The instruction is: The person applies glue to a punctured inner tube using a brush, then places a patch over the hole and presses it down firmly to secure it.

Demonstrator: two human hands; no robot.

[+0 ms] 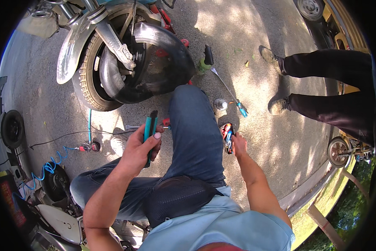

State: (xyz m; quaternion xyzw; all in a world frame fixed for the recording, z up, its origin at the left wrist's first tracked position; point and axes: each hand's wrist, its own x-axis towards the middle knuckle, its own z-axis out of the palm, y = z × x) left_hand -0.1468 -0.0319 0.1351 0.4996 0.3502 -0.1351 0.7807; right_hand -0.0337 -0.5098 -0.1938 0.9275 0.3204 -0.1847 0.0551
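Teal and black tool (147,130), black inner tube (179,58), light-blue shirt (196,228)

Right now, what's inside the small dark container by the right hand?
In the container: red and blue items, too small to identify. Anything beneath them is covered; the right hand overlaps its right edge.

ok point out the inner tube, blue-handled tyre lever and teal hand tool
Inner tube (181,58), head view, right side of ring
Blue-handled tyre lever (242,110), head view, handle
Teal hand tool (147,129), head view, body
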